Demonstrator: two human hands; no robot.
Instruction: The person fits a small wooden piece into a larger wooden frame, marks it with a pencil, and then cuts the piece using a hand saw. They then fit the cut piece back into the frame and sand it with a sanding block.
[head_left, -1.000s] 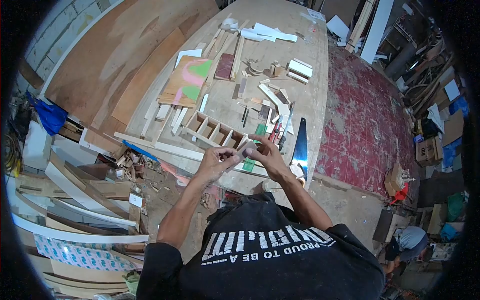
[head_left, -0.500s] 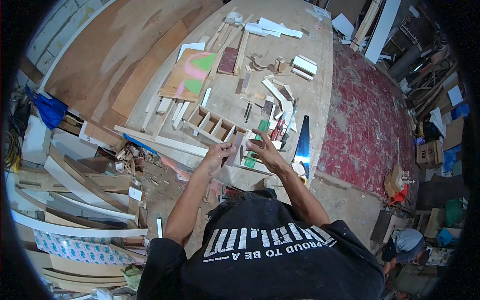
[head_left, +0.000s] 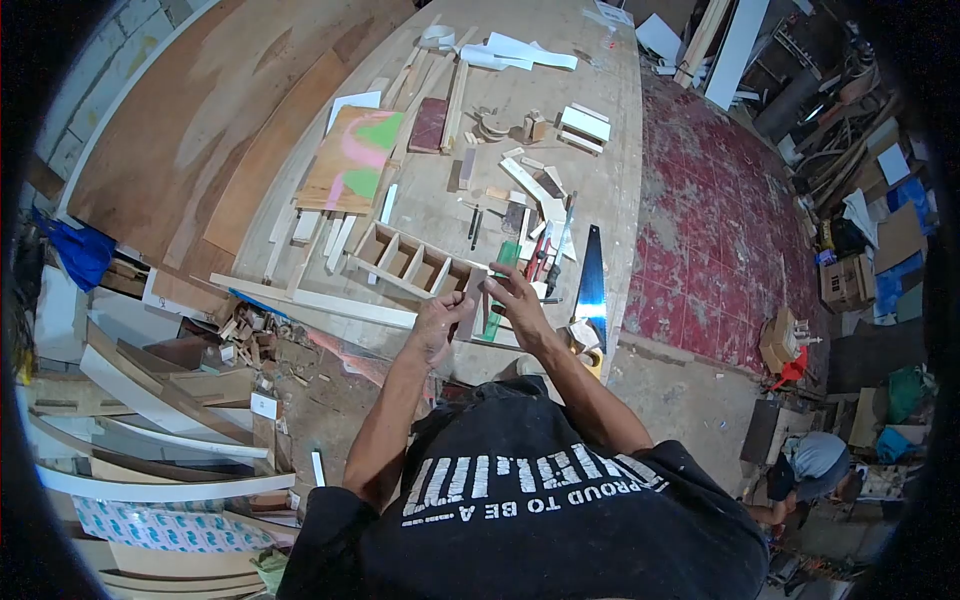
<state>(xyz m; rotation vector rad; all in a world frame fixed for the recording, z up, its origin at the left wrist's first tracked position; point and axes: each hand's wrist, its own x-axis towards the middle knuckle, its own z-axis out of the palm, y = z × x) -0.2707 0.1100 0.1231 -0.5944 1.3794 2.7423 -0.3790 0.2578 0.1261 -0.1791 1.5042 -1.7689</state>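
Note:
A flat grey-brown strip (head_left: 469, 312) stands on edge between my hands, over the near edge of the workbench. Its left side is pinched between the thumb and curled fingers of my left hand (head_left: 438, 327). My right hand (head_left: 518, 305) has thumb and forefinger apart, their tips right at the strip's upper right edge. Just beyond the hands lies an open wooden tray with dividers (head_left: 393, 238). A translucent green ruler-like piece (head_left: 497, 318) rests partly hidden behind my right fingers.
Hand tools (head_left: 543, 252) and wood offcuts lie beyond my right hand. A handsaw (head_left: 592, 285) rests near the bench's right edge, beside a yellow tape roll (head_left: 594, 362). A painted board (head_left: 352, 160) lies farther left. Another person (head_left: 815, 468) bends down at far right.
My right thumb and forefinger have come in from the right to the strip's edge. My left hand keeps its pinch. The whole view has shifted slightly.

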